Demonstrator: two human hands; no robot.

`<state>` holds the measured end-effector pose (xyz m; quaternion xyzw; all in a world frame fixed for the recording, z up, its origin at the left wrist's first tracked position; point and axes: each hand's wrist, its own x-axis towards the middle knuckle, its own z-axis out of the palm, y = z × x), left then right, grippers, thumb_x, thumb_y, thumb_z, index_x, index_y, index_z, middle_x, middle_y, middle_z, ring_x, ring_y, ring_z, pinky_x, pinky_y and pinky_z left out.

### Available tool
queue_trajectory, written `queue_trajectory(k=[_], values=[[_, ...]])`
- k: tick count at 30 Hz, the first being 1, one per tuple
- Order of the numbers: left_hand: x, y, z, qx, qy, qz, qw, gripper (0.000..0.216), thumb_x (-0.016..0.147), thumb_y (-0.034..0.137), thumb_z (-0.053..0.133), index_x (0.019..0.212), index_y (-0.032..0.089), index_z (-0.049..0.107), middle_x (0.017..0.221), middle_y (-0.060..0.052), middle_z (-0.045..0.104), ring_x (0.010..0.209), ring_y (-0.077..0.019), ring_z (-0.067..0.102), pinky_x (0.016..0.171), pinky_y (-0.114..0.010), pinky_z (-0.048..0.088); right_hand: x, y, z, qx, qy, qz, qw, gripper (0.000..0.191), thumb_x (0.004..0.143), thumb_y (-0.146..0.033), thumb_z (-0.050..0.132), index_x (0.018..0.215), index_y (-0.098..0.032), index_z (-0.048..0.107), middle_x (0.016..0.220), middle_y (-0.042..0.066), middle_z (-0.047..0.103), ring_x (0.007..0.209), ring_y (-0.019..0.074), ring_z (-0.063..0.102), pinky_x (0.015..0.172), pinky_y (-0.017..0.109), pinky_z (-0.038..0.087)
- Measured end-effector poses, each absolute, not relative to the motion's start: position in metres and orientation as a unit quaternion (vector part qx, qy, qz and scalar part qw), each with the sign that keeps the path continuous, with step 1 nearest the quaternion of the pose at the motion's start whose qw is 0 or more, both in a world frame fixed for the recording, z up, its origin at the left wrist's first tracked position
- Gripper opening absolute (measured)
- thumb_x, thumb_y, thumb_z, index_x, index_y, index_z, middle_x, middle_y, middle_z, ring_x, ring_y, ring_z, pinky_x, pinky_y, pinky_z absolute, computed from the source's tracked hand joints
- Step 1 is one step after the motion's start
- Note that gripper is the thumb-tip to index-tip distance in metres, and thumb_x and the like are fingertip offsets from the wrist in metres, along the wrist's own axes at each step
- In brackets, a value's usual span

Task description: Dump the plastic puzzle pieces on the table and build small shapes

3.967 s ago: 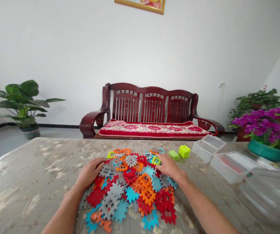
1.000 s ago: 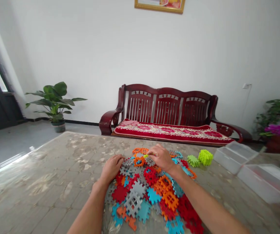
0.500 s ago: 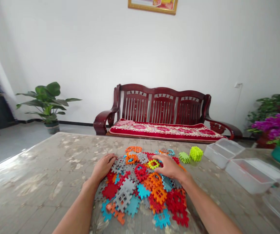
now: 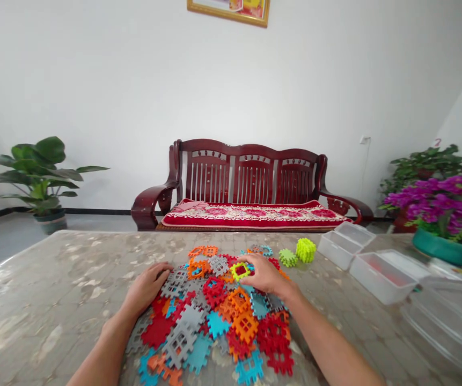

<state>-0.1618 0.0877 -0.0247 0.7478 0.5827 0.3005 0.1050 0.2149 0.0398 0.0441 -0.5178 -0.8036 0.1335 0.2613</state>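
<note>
A pile of flat interlocking plastic tiles [image 4: 218, 311] in red, orange, grey and blue lies on the table [image 4: 53, 300] in front of me. My right hand [image 4: 265, 276] rests on the pile's far side, fingers pinched on a yellow-green tile [image 4: 240, 271]. At the pile's left edge my left hand [image 4: 146, 289] lies on grey and red tiles, its fingers curled loosely down. Two stacks of yellow-green tiles [image 4: 298, 252] stand apart to the right of the pile.
Clear plastic boxes [image 4: 375, 268] and lids stand at the right of the table. A pot of purple flowers [image 4: 444, 214] is behind them. Beyond the table are a dark wooden bench [image 4: 247, 185] with a red cushion and a leafy plant [image 4: 39, 177].
The camera swung left and back right. My right hand picked a yellow-green tile from the pile's far edge and drew it toward me; my left hand stayed on the pile's left edge.
</note>
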Motion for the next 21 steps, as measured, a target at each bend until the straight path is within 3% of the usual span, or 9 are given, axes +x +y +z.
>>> queue_trajectory(k=[7,13,21], values=[[-0.164,0.09,-0.026,0.748,0.585,0.296,0.106,0.04,0.086,0.046,0.041,0.099,0.025,0.073,0.121,-0.005,0.07,0.115,-0.0228,0.062,0.106,-0.034,0.043,0.31,0.047,0.037,-0.672,-0.629,-0.005,0.391,0.046,0.074,-0.038,0.065,0.115,-0.018,0.066,0.115,0.01,0.07,0.108,0.0255,0.062,0.098,0.039,0.045],[-0.167,0.094,-0.03,0.751,0.583,0.291,0.107,0.042,0.087,0.047,0.041,0.101,0.024,0.072,0.124,-0.007,0.068,0.117,-0.0241,0.062,0.108,-0.037,0.042,0.374,0.052,0.06,-0.804,-0.506,-0.105,0.295,0.049,0.079,-0.046,0.062,0.121,-0.02,0.064,0.113,0.011,0.07,0.103,0.0298,0.063,0.088,0.039,0.047],[-0.168,0.094,-0.028,0.75,0.588,0.286,0.101,0.043,0.085,0.05,0.041,0.099,0.025,0.073,0.122,-0.006,0.07,0.116,-0.0242,0.062,0.107,-0.036,0.044,0.383,0.061,0.057,-0.852,-0.468,-0.086,0.218,0.057,0.081,-0.052,0.059,0.13,-0.023,0.058,0.115,0.012,0.068,0.107,0.0311,0.062,0.087,0.039,0.046]])
